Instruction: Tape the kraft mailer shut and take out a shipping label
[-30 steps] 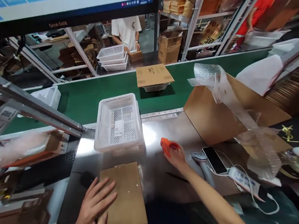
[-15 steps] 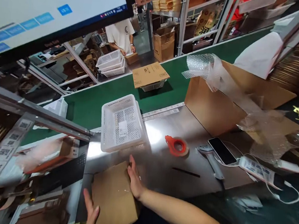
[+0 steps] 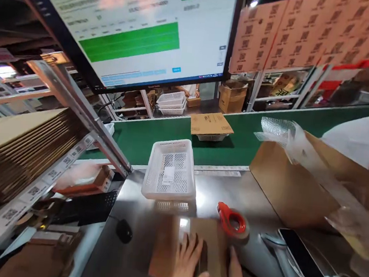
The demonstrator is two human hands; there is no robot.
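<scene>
A brown cardboard box (image 3: 216, 240) lies on the metal table in front of me, with a flap (image 3: 163, 251) sticking out to its left. My left hand (image 3: 188, 266) rests on the box, fingers spread and stretched out. Along the box's right side is my right hand (image 3: 236, 274), its visible fingers straight and partly cut off by the lower edge. Just beyond the box stands a white plastic basket (image 3: 168, 193) with a labelled packet (image 3: 168, 176) inside. A red tape dispenser (image 3: 231, 220) sits by the box's far right corner.
A computer mouse (image 3: 124, 231) lies to the left. At right are a metal-coloured handled tool (image 3: 284, 268), a phone (image 3: 303, 254) and a large open carton (image 3: 290, 186) with bubble wrap. Behind runs a green belt (image 3: 133, 138); a monitor (image 3: 138, 35) hangs above.
The view has swung up and left. The box has moved right across the table, close to the tape dispenser. My left hand has shifted from its side onto it, and a flap now shows.
</scene>
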